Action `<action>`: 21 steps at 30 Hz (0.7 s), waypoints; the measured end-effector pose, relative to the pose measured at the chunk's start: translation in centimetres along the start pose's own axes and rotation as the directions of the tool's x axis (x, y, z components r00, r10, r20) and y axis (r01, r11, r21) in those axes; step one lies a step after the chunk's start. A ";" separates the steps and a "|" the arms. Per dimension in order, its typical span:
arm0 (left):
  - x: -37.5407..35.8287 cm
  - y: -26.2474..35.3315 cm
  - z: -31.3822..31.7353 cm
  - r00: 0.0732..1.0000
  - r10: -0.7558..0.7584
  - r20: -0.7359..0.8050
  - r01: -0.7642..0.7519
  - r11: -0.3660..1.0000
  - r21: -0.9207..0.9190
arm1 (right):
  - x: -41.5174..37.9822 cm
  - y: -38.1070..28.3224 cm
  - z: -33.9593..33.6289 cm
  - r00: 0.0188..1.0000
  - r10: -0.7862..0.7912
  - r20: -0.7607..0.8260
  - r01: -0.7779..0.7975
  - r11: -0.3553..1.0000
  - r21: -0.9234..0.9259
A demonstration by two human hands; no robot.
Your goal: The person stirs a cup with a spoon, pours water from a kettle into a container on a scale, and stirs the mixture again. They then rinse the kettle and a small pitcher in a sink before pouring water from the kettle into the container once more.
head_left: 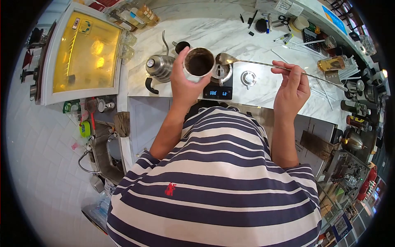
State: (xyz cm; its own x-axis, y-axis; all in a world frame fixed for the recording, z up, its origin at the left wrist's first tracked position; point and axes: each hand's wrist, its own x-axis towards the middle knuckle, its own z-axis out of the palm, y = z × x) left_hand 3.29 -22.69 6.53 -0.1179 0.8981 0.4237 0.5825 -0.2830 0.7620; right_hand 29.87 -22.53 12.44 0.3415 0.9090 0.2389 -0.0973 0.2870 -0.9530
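My left hand (pixel 186 84) is wrapped round a round cup (pixel 199 62) with dark, grainy contents, tilted toward the camera. Between the fingers of my right hand (pixel 293 84) is a long twisted-handled spoon (pixel 263 64); its bowl is beside the cup's rim. Partly behind the cup, a glass vessel (pixel 223 73) stands on a black digital scale (pixel 218 93) with lit digits. A steel gooseneck kettle (pixel 160 66) is left of the cup, and a small dark cup (pixel 182 46) is just behind it. To the scale's right lies a round metal piece (pixel 248 78).
A yellow-lit glass-fronted cabinet (pixel 85 51) stands at the left, with bottles (pixel 133 15) beside it. Pens, scissors (pixel 283 20), straws and a jar (pixel 331 63) are at the back right of the marble counter (pixel 193 22). A sink (pixel 103 154) is at lower left.
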 end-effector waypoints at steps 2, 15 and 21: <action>-0.3 -0.8 -0.8 0.999 -0.039 -0.036 0.039 0.999 0.000 | 0.2 0.4 -0.2 1.000 -0.003 -0.025 0.004 0.999 0.036; -1.6 -1.7 -2.0 0.987 -0.139 -0.082 0.131 0.987 -0.092 | -2.5 5.3 0.4 0.971 0.051 0.233 0.023 0.952 -0.304; -2.0 -1.4 -2.0 0.989 -0.146 -0.036 0.142 0.986 -0.089 | -2.1 3.1 0.3 0.997 -0.009 0.075 0.021 0.987 -0.157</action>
State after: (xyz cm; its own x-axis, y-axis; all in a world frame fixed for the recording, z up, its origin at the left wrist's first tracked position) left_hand 1.12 -24.76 5.63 -0.2308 0.9171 0.3252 0.4857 -0.1810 0.8552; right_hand 28.61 -23.46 8.99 0.2716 0.9264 0.2607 0.0576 0.2548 -0.9653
